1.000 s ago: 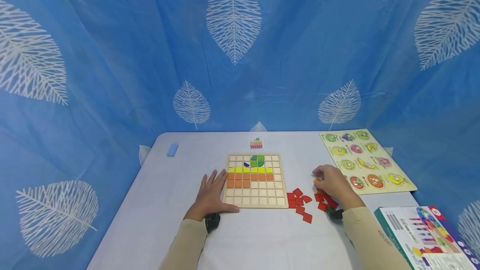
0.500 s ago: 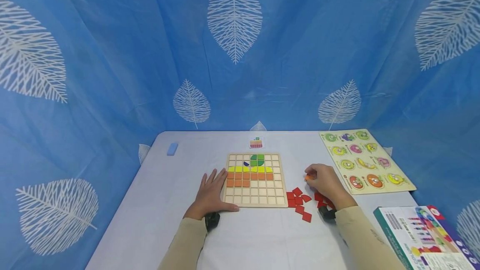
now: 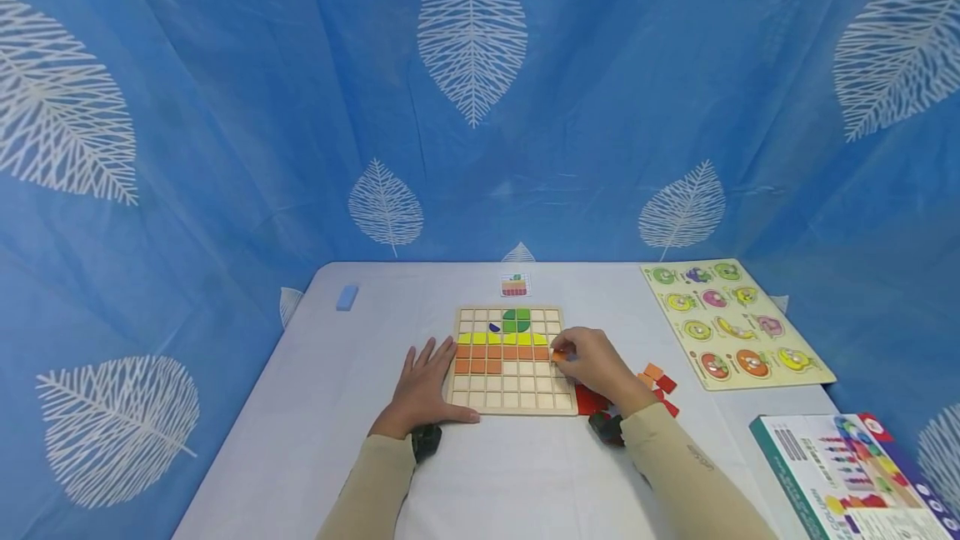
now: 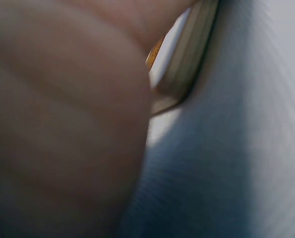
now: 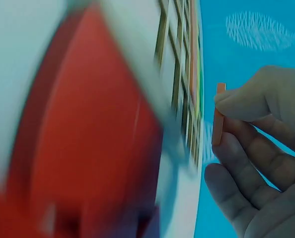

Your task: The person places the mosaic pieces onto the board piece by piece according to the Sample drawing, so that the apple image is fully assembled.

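My right hand (image 3: 598,363) pinches an orange tile (image 5: 218,116) between thumb and fingertips, over the right edge of the wooden grid board (image 3: 527,400). Spread out, my left hand (image 3: 423,390) rests against the board's left side, with the thumb at its front corner. In the grid lie green pieces (image 3: 516,321), a small dark blue piece (image 3: 494,327), a row of yellow pieces (image 3: 480,339) and orange tiles (image 3: 480,366). Red tiles (image 3: 589,399) lie partly hidden under my right hand and wrist. The left wrist view is mostly filled by my hand.
Loose orange and red tiles (image 3: 666,384) lie right of my right wrist. Behind the grid is a small picture card (image 3: 515,285). A light blue block (image 3: 347,298) sits back left. At the right are a fruit puzzle board (image 3: 723,344) and a colourful box (image 3: 855,473).
My right hand has moved left with the orange tile, from the loose pieces to the board's right edge, uncovering orange and red tiles behind it. My left hand has stayed in place.
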`<move>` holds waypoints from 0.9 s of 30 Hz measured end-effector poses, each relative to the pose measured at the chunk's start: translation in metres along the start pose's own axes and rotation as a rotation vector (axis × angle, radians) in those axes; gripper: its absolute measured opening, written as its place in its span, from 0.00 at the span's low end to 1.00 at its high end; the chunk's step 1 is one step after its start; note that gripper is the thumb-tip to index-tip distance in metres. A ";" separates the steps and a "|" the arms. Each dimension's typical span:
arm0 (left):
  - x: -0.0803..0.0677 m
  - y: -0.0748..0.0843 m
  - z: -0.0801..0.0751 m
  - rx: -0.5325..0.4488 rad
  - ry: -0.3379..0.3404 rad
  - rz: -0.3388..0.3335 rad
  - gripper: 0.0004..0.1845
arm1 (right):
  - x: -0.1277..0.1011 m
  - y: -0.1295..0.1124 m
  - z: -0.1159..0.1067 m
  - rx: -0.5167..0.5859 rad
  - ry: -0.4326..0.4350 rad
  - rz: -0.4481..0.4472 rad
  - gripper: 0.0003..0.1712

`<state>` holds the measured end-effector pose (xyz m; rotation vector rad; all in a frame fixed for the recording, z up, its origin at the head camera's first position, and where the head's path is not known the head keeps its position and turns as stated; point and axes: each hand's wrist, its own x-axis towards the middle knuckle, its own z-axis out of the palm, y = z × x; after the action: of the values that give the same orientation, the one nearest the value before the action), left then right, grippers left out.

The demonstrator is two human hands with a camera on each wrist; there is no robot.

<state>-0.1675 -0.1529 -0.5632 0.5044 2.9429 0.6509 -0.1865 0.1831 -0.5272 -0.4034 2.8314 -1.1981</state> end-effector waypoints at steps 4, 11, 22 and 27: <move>0.000 -0.001 0.001 0.013 0.004 -0.003 0.75 | 0.006 -0.015 0.012 -0.007 -0.039 -0.013 0.13; 0.001 -0.001 0.000 0.027 0.001 -0.005 0.75 | 0.013 -0.035 0.033 -0.032 -0.105 -0.129 0.14; 0.001 0.000 0.001 0.028 -0.003 -0.005 0.75 | 0.021 -0.044 0.057 -0.055 -0.124 -0.158 0.14; 0.000 0.001 0.001 0.025 -0.002 -0.008 0.75 | 0.020 -0.045 0.060 -0.050 -0.113 -0.117 0.12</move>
<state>-0.1669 -0.1520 -0.5637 0.4951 2.9532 0.6134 -0.1880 0.1060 -0.5355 -0.6262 2.7793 -1.0865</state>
